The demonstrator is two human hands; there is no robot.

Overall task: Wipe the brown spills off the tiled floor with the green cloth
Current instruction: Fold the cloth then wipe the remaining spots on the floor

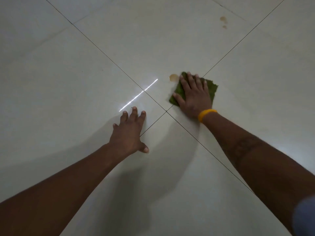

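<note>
My right hand [193, 96] lies flat on the green cloth [212, 88], pressing it against the pale tiled floor [68, 74]. A brown spill [173, 77] sits just left of the cloth's far corner, touching its edge. A second group of small brown spots [223, 22] marks the floor farther away at the upper right. My left hand [130, 130] rests palm-down on the tile with fingers spread, holding nothing, a little left of where the grout lines cross. A yellow band [206, 114] circles my right wrist.
Dark grout lines cross at a joint [166, 111] between my two hands. A bright streak of reflected light [138, 95] lies on the tile ahead of my left hand. Nothing else stands on the floor in view.
</note>
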